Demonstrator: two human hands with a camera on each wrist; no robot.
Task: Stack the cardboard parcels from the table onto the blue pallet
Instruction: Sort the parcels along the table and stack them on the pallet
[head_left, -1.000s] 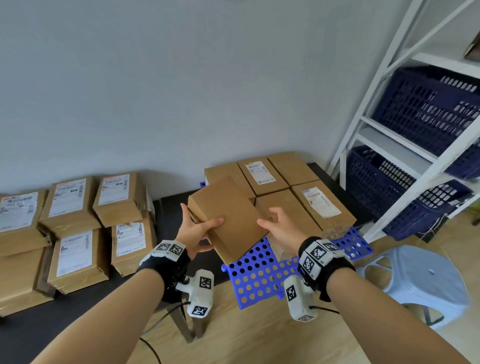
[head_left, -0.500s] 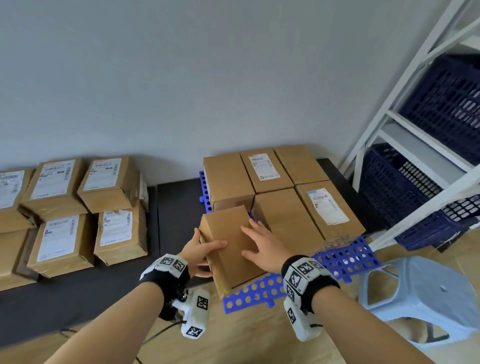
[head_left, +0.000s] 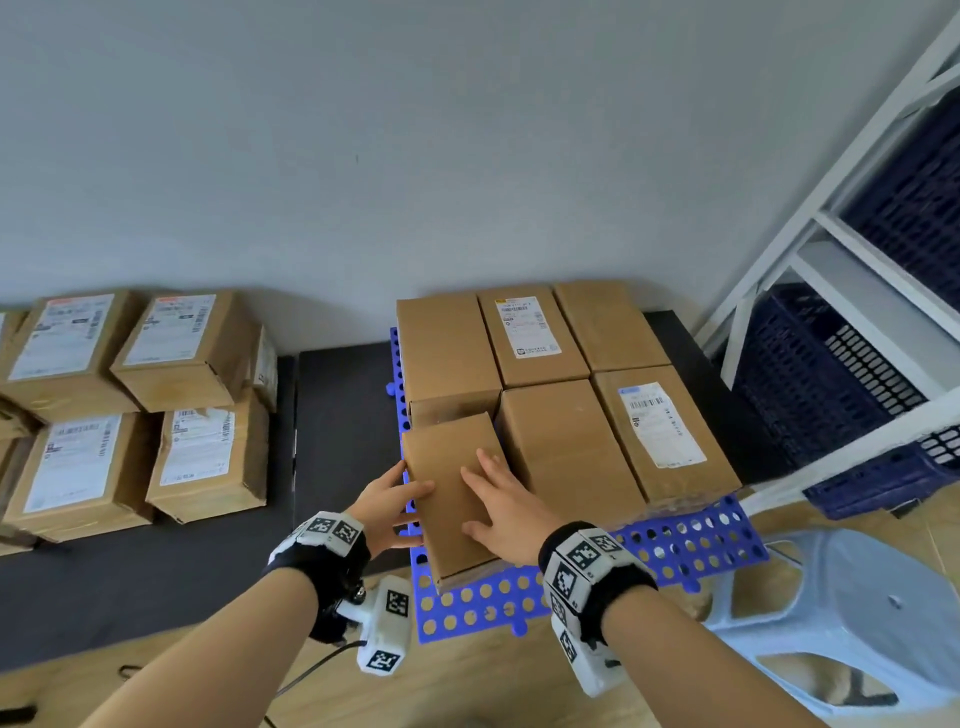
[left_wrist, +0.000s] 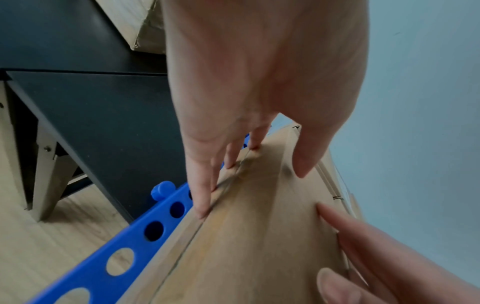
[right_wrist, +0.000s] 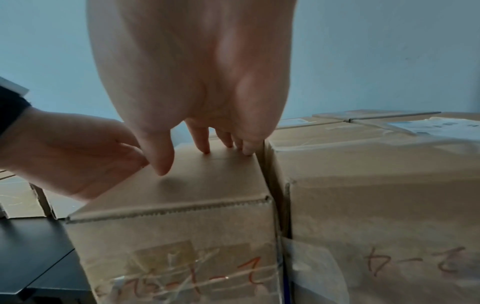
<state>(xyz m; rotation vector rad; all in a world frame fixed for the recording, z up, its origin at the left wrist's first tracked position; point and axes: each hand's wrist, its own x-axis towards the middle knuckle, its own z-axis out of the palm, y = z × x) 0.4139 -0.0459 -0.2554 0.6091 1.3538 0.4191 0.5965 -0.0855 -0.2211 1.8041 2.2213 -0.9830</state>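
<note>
A plain brown parcel (head_left: 447, 499) stands in the front left spot of the blue pallet (head_left: 691, 540), close against the neighbouring parcel (right_wrist: 376, 185). My left hand (head_left: 387, 506) holds its left side, thumb on top and fingers (left_wrist: 200, 197) down the side wall. My right hand (head_left: 498, 499) lies on the top face with straight, spread fingers (right_wrist: 205, 142). Several other parcels (head_left: 540, 332) fill the rest of the pallet in two rows. More labelled parcels (head_left: 192, 353) are piled two high on the black table (head_left: 156, 571) at the left.
A white shelf rack with dark blue crates (head_left: 831, 374) stands at the right. A pale blue plastic stool (head_left: 857, 613) is at the lower right on the wooden floor. The grey wall runs right behind the pallet and the table.
The parcel came down from a tilted hold in the air to stand on the pallet's front left spot. My right hand slid from its right edge onto the top.
</note>
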